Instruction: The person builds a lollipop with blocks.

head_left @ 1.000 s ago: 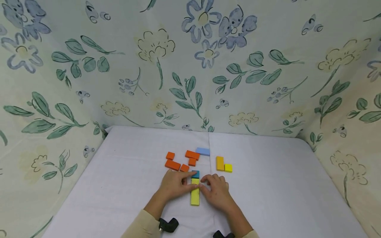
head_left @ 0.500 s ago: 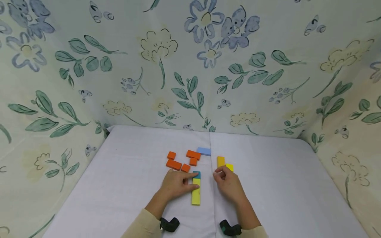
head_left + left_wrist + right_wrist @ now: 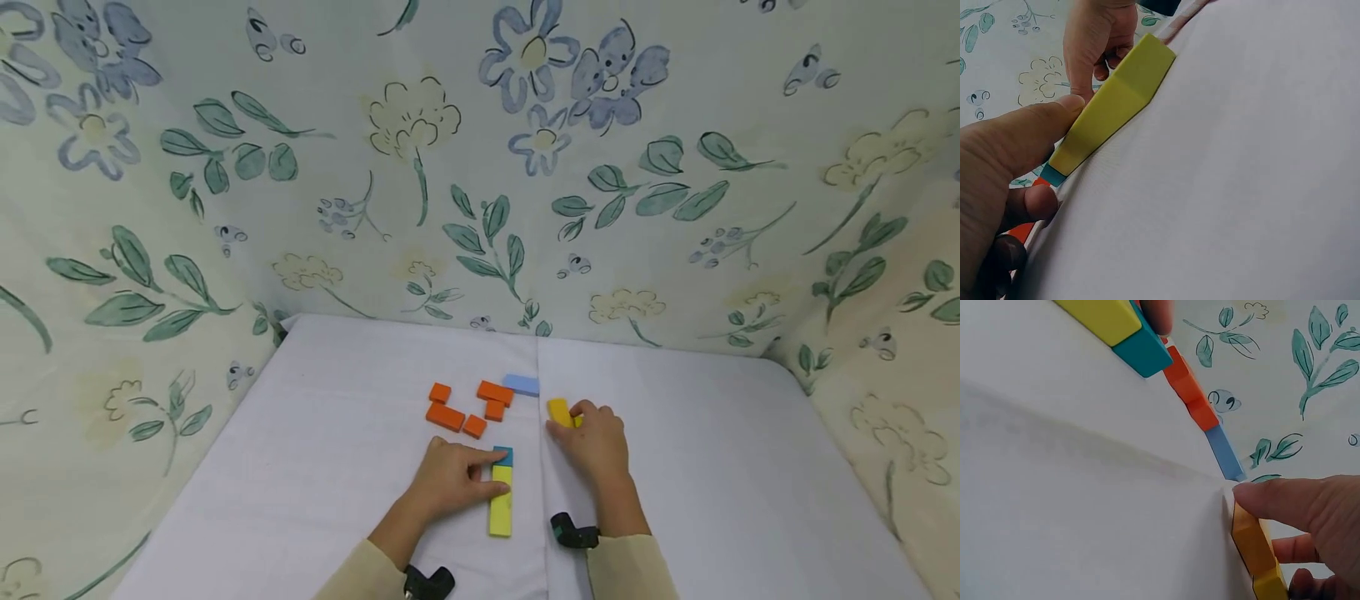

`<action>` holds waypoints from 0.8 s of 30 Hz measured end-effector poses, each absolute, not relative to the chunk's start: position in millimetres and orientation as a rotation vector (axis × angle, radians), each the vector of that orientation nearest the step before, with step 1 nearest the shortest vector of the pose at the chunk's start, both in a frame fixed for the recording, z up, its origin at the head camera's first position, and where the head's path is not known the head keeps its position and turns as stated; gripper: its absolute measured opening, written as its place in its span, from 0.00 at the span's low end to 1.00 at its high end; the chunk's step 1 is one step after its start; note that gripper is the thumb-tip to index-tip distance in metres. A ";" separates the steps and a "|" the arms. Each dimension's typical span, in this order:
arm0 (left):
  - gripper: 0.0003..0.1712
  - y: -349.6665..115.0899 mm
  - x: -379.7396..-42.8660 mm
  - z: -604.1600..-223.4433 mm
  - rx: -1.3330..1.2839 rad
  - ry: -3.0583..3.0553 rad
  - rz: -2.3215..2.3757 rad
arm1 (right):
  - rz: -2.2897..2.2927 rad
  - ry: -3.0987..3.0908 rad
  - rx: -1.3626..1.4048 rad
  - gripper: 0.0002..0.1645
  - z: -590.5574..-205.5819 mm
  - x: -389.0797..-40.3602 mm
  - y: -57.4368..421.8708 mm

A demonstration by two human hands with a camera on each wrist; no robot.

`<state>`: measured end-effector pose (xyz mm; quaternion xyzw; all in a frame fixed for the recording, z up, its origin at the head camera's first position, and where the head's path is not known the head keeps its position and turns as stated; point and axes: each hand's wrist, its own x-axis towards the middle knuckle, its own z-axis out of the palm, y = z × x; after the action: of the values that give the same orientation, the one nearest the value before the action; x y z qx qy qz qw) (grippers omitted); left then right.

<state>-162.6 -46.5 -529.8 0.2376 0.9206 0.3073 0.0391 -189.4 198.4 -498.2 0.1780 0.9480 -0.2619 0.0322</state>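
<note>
My left hand (image 3: 455,477) lies beside a row of blocks, its index fingertip on the small teal block (image 3: 507,462) and its thumb on the pale yellow block part (image 3: 501,518) that continues the row toward me. The left wrist view shows the thumb against the edge of the yellow length (image 3: 1122,94). Farther right, my right hand (image 3: 600,442) holds an amber oblong block (image 3: 558,410) between thumb and fingers. A small bright yellow block (image 3: 1269,584) touches its end, mostly covered by the fingers in the head view.
Several orange blocks (image 3: 446,417) lie beyond my left hand, some touching each other. A light blue oblong block (image 3: 521,384) sits at the back, beside the orange ones. White cloth (image 3: 720,467) covers the table; floral fabric (image 3: 420,208) rises behind it.
My right hand has left the yellow row, moved right and forward, and taken hold of the amber block, which is slightly turned. My left hand keeps its place on the row.
</note>
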 end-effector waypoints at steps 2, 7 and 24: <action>0.30 -44.8 -160.3 -529.7 0.725 2.811 0.930 | -0.794 2.914 0.507 0.29 -497.1 -189.0 199.5; 0.30 -44.1 -158.2 -529.3 0.707 2.799 0.925 | -0.745 2.924 0.365 0.27 -496.2 -187.3 204.4; 0.30 -44.9 -158.6 -532.3 0.718 2.815 0.940 | -0.825 2.948 0.098 0.23 -492.4 -184.0 198.0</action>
<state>-158.6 -44.9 -532.3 0.2351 0.9210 0.3076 0.0440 -184.0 198.0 -492.4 0.0321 0.9617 -0.2692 0.0394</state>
